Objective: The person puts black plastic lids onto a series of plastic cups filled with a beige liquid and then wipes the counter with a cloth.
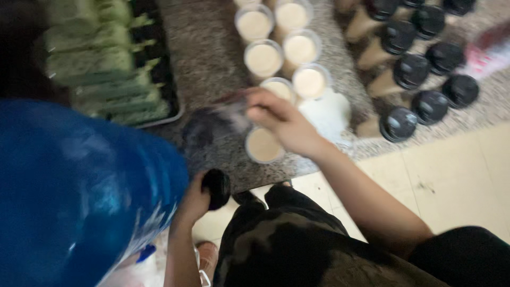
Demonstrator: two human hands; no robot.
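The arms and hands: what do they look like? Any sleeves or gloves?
Both arms are bare up to the picture's edge, with no sleeves showing. The left hand and right hand wear no gloves. No watch, ring or band can be seen, though the picture is blurry.

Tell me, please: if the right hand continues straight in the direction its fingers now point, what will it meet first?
The right hand points left across the speckled stone counter. First in that line is probably the blurred dark lid-like object at its fingertips; it may already be holding it. Depth is unclear.
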